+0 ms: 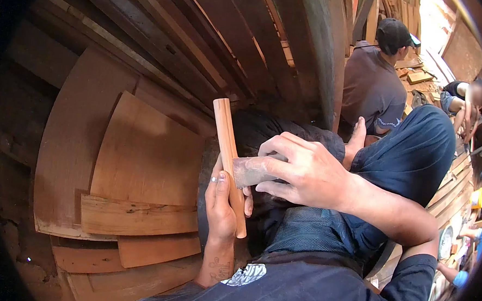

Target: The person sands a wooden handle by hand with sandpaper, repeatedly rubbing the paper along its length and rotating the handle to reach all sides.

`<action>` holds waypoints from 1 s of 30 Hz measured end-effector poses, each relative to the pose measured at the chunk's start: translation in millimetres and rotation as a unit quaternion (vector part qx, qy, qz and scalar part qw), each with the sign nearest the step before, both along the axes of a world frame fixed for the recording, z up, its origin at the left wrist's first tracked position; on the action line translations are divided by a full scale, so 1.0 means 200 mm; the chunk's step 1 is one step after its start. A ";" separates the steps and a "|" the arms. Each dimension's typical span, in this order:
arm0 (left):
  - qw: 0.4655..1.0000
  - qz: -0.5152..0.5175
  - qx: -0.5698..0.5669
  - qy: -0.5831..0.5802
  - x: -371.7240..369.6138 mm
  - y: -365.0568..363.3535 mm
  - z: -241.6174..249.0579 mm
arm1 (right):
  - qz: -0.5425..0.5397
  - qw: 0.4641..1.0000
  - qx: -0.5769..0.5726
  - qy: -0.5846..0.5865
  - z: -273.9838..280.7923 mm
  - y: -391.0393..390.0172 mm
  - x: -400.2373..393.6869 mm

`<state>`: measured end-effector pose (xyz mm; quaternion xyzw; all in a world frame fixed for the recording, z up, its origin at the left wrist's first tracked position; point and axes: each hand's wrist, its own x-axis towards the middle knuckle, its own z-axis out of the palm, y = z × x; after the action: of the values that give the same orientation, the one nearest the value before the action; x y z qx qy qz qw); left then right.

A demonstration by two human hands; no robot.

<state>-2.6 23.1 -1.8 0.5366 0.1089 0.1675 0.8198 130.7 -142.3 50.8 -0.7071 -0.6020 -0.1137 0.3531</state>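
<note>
A rounded wooden stick (227, 130) with striped grain stands nearly upright in front of me, tilted a little. My left hand (223, 201), with a ring on one finger, is wrapped around its lower half. My right hand (311, 170) comes in from the right, fingers bent and dusty. Its fingers pinch a greyish-brown piece that looks like sandpaper (248, 171), pressed against the middle of the stick. The far side of that piece, behind the stick, is hidden.
Flat wooden boards (148, 151) lie stacked at the left. Dark planks (203, 34) lean above. A person in a cap (373, 75) sits close by at the upper right. Another person (461, 102) bends farther off, and a blue sleeve (481, 245) shows at the right edge.
</note>
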 end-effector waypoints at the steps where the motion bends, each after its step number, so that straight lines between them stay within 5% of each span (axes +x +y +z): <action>1: 1.000 0.001 -0.014 0.002 0.00 0.01 0.00 | 0.002 1.000 0.005 -0.018 0.00 0.00 0.00; 13: 0.997 0.015 -0.055 0.061 0.02 -0.01 0.03 | 0.082 0.996 0.002 -0.017 -0.02 0.01 0.05; 27: 0.993 -0.076 -0.066 0.061 0.01 -0.01 0.04 | -0.020 0.997 -0.007 -0.081 0.07 -0.03 0.15; 30: 0.994 -0.061 -0.051 0.077 0.01 -0.01 0.04 | 0.063 0.997 -0.028 -0.032 0.05 -0.04 0.14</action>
<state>0.3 21.0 6.5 0.5111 0.1470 0.0694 0.8440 158.3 -151.2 61.1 -0.6730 -0.6596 -0.0968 0.3203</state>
